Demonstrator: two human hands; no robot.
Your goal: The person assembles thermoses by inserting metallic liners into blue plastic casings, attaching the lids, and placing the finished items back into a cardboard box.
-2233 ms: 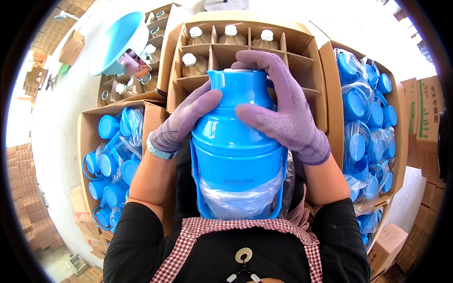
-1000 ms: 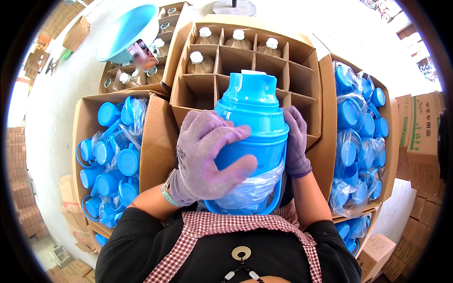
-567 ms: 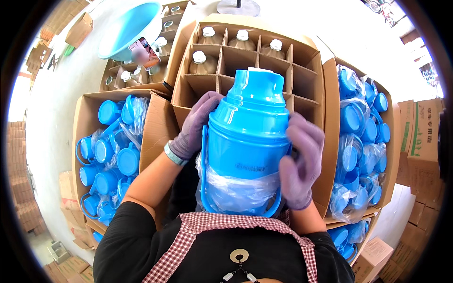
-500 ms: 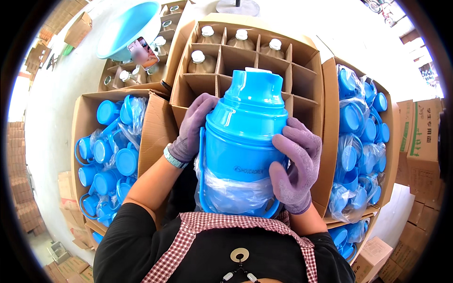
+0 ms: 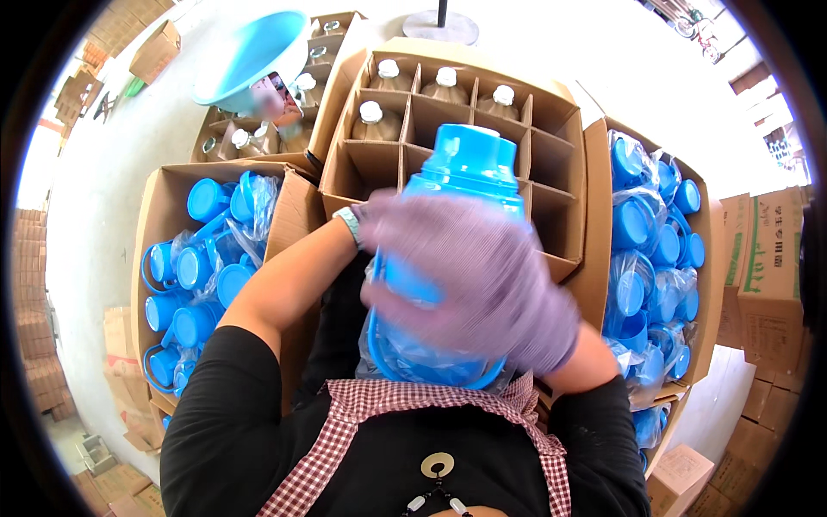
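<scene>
- Jug, one, in the middle of the frame with its spouted top toward the upper edge: glossy blue plastic, round-shouldered, with a looped handle and thin clear film low down.
- Two hands, both in knitted purple-grey gloves. We see the right hand blurred across the jug's front, thumb and fingers spread apart; we cannot tell whether it touches.
- The left hand is at the jug's left, mostly hidden; we cannot tell how its fingers stand.
- One divided carton, upper middle, brown cardboard, showing us four white-capped bottles.
- Two cartons of crowded round blue parts, more than we can count: left carton and right carton.
- One smooth, pale-blue basin, upper left.
- Edges: the jug's top overlaps the divided carton in our view; side walls leave tight room around both forearms.
</scene>
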